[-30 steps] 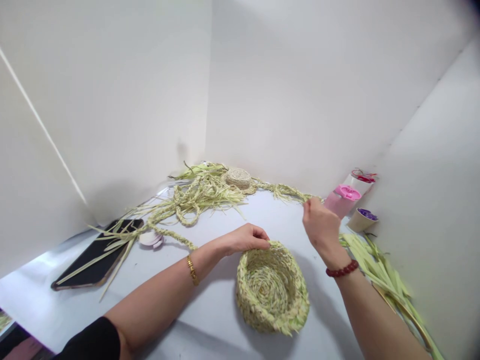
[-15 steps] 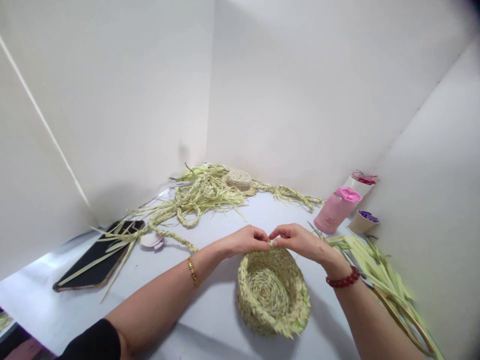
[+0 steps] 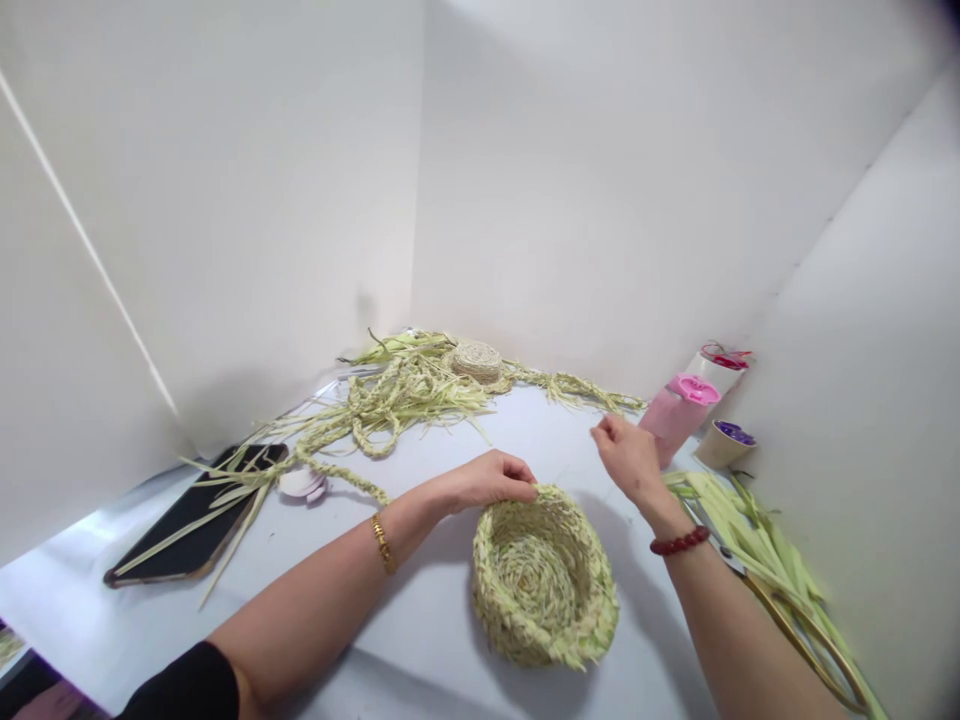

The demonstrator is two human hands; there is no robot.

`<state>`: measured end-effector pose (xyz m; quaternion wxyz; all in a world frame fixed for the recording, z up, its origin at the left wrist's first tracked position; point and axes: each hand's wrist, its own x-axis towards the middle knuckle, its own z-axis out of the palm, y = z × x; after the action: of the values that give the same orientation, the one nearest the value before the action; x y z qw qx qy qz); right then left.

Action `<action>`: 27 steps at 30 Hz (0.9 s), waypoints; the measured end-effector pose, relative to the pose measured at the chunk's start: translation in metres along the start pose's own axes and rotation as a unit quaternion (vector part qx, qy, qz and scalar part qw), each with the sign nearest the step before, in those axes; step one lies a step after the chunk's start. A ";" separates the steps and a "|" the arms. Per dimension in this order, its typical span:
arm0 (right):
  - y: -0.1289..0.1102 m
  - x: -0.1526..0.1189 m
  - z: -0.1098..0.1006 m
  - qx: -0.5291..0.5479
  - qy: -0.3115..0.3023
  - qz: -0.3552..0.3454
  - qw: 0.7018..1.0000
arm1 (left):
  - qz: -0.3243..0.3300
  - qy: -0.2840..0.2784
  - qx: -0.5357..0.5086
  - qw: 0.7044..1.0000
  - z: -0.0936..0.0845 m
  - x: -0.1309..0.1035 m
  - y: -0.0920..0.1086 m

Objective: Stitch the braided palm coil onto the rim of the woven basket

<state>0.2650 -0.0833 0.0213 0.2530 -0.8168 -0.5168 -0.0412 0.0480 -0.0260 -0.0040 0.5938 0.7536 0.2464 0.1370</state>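
Note:
A round basket (image 3: 546,575) of pale green braided plant fibre stands on the table, its open top tilted towards me. My left hand (image 3: 495,480) pinches the basket's far rim between thumb and fingers. Raised to the right of that rim, apart from the basket, is my right hand (image 3: 626,455). Its fingers are closed together, and whatever they may hold is too small to make out. The basket's rim near me looks frayed, with short fibre ends sticking out.
Braided cord and loose strips (image 3: 405,395) lie at the back around a small straw hat (image 3: 478,362). On the left is a dark tablet (image 3: 187,530). A pink bottle (image 3: 679,415), a cup (image 3: 725,445), husk strips (image 3: 757,530) and scissors (image 3: 806,625) stand or lie on the right.
My right hand has left the basket's rim and moved up and to the right, with its fingers closed. My left hand stays on the rim, and the basket has hardly shifted.

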 end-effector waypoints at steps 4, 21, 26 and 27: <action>0.017 0.006 0.000 -0.062 0.027 0.085 0.994 | -0.010 -0.025 0.018 0.999 0.000 -0.001 0.002; -0.025 -0.026 0.004 0.091 -0.137 -0.176 0.970 | 0.020 -0.034 0.030 0.999 0.001 0.000 0.001; -0.003 -0.011 0.004 -0.052 0.008 -0.024 0.998 | 0.016 -0.030 0.042 0.999 0.001 -0.002 0.005; 0.003 -0.009 0.005 -0.067 0.020 0.005 0.998 | 0.014 -0.030 0.046 0.998 0.001 -0.003 0.006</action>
<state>0.2627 -0.0894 0.0126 0.2080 -0.8338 -0.5033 -0.0904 0.0472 -0.0293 0.0014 0.5633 0.7877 0.2234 0.1111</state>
